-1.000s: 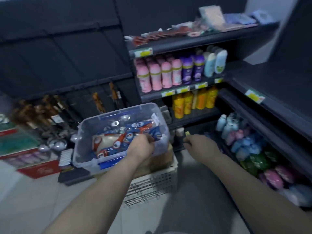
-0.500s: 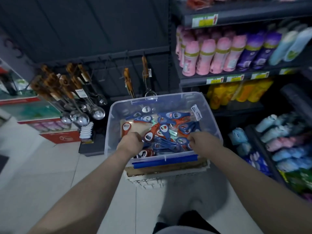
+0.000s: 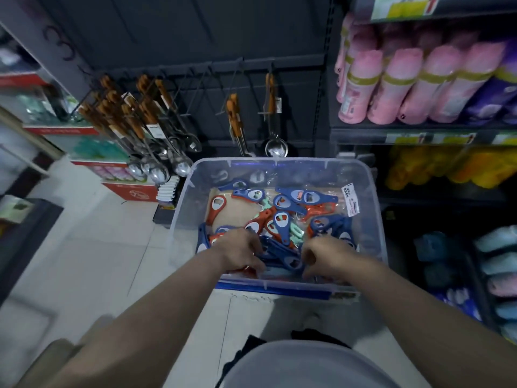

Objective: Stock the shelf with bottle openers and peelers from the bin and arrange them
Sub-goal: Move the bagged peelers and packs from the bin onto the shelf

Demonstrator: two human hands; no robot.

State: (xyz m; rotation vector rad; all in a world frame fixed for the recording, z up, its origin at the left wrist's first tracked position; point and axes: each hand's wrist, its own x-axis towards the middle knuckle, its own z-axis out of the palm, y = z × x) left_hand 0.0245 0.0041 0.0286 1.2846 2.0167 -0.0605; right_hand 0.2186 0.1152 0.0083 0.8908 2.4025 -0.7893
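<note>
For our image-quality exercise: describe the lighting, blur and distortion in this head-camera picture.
Head view: dim, bluish light; wide-angle lens bows the shelf upright; left hand and right hand are motion-smeared; picture edges soft; glints on the ladle bowl and clear bin rim.

a shop aisle. dark shelving (image 3: 363, 130) at the right of the frame carries yellow price labels (image 3: 402, 8) on its edges, with rows of identical pink bottles (image 3: 397, 85) above and yellow bottles (image 3: 447, 169) below. at centre left, tagged ladles (image 3: 159, 172) hang in bunches on the dark back panel (image 3: 195, 29). a clear bin (image 3: 279, 161) of loose bottle openers (image 3: 279, 219) sits mid-frame, over a pale tiled floor (image 3: 98, 247).
</note>
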